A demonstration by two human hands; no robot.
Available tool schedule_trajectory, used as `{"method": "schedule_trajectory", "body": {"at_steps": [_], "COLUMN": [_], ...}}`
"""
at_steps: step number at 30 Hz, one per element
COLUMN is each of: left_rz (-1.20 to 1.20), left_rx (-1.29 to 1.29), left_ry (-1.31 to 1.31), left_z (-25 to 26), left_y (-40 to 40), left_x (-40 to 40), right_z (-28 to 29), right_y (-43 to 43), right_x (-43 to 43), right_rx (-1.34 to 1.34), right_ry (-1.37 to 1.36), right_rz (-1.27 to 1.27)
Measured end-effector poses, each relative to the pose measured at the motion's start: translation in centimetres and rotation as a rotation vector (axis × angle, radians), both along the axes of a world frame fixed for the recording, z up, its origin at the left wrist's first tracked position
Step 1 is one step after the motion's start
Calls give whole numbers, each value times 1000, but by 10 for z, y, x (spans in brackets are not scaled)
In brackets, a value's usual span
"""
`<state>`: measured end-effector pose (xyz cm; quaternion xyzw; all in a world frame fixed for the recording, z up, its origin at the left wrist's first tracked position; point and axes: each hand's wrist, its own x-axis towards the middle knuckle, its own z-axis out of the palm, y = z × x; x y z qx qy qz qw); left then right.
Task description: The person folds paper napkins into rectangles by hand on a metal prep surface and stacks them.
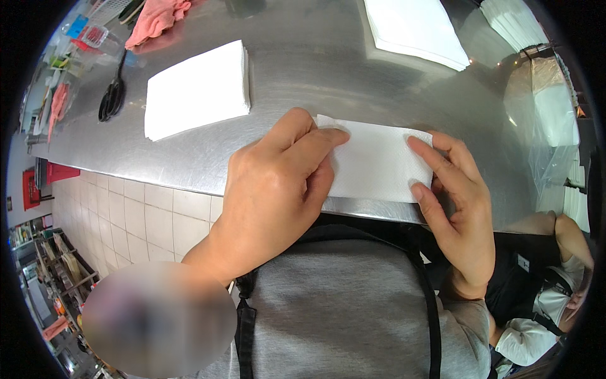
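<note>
A folded white paper napkin [376, 163] lies at the near edge of the steel table, between my two hands. My left hand [279, 184] pinches its left end, fingers curled over the top left corner. The right end sits between the thumb and fingers of my right hand [457, 203], with the fingertips on the upper right corner. Farther off to the left rests a neat stack of folded white napkins [196, 90]. A pile of larger white paper sheets [414, 31] is at the far right.
The stainless steel table [303, 71] also bears black-handled scissors [112, 98], a pink cloth [156, 21] and a clear plastic bottle [97, 38]. Plastic-wrapped white paper [551, 113] stands at the right edge. Another person in an apron [521, 270] is at the lower right.
</note>
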<state>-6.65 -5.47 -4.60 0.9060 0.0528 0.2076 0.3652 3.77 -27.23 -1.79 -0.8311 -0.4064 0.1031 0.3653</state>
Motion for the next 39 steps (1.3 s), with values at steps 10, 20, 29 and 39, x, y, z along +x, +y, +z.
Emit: {"method": "schedule_trajectory", "body": {"at_steps": [10,20,29,39], "left_rz": [-5,-47,21,-205], "left_rx": [59,135,208,544], "left_ry": [-5,-30,-19,-103], "left_z": [-3,-5,3,-38], "left_y": [-1,0,1,-16], "left_x": [1,4,0,-37], "right_z": [3,-9,-16,-21], "right_y": [0,27,1,-1], "right_x": [-3,-23,-24,-30], "right_rx": [-67,-402,-426,-426], "right_ry": [31,-321,-302,-395], "right_rz": [-15,423,302,222]}}
